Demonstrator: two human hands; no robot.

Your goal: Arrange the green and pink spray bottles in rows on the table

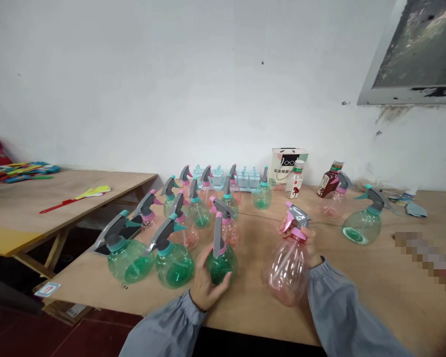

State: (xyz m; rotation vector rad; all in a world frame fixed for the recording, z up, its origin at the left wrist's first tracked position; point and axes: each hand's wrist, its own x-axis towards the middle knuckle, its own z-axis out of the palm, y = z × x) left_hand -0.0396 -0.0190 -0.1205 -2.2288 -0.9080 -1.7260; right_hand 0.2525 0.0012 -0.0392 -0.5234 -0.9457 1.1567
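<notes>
left sleeve [165, 325]: long, grey-blue, softly creased | left cuff [194, 302]: gathered into small puckers (elastic, by the look of it) | right sleeve [351, 312]: same grey-blue, folds along the forearm | right cuff [318, 268]: likewise ruched | left hand [209, 283], right hand [310, 245]: bare

Cannot fully see the left hand [208, 282] around the held green bottle [223, 265], nor the right hand [311, 246] behind the held pink bottle [285, 272]. Can only partly see the pale blue rack [250, 181] beyond the sprayers [207, 188]. Cannot read the small print [281, 187] on the paper bag [277, 162] or identify the pixelated strip [421, 253] at right. Cannot follow the sleeves [167, 325] past the near edge or the framed pane [421, 49] past the right.
</notes>
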